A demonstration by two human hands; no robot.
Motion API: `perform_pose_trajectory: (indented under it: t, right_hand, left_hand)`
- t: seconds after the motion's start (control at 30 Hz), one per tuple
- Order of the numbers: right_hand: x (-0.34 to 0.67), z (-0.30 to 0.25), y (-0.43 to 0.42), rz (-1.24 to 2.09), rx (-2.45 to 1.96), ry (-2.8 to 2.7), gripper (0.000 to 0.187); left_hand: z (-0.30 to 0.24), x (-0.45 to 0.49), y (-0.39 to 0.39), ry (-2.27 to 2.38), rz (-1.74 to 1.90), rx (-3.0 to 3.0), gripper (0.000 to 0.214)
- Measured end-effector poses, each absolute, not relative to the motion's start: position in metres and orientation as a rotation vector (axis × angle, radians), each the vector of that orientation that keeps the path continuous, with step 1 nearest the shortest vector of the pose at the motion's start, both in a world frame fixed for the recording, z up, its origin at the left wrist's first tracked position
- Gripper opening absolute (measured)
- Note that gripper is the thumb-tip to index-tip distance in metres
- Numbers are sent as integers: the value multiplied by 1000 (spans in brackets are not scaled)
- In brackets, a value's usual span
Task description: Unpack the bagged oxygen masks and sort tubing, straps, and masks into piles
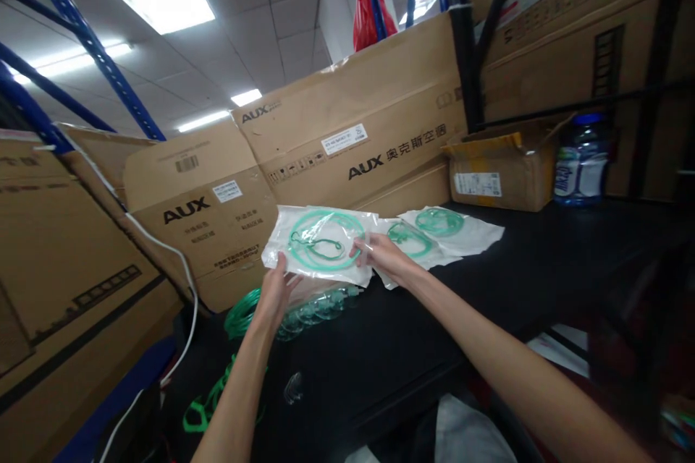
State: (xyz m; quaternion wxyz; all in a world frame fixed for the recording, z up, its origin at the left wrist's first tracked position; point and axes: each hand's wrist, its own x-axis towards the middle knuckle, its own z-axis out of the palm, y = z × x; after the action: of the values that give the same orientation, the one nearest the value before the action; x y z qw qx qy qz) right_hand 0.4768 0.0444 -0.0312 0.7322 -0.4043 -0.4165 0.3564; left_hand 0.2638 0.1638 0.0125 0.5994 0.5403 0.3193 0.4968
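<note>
Both my hands hold up a clear plastic pouch (320,242) with coiled green tubing inside, just above the black table (489,304). My left hand (276,291) grips its lower left edge, fingers closed on the plastic. My right hand (380,255) pinches its right edge. Two more sealed pouches (450,231) with green parts lie flat on the table just right of my right hand. Loose green tubing and clear plastic pieces (304,311) lie under the held pouch.
Large AUX cardboard boxes (358,137) lean behind the table. A small open carton (502,173) and a water bottle (580,159) stand at the back right. A white cable (184,304) and more green tubing (209,398) hang at the left edge.
</note>
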Motion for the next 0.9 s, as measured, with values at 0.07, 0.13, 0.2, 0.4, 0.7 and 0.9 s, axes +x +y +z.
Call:
perform_pose_trajectory:
  t: [0.07,0.13,0.2,0.4,0.7,0.9]
  right_hand:
    - [483,-30,45,747,-889,-889,20]
    - [492,-28,43,661,-876,-830,19]
    - [503,-26,39,504,-839,-734,21]
    - [523,-15,25,72,-670,-497,31]
    - [516,-9,22,36,-625,-518,44]
    - [506,-5,17,42,-652,-628,37]
  left_hand:
    - [14,260,171,772,1232,1210,24]
    - [17,254,179,817,1311,1168,24]
    - [17,247,185,873,1359,1144,24]
    - [2,237,193,1021,1209,1292,19]
    - [21,214,194,1271,950,1974,26]
    - [12,262,208,1121,767,2406,29]
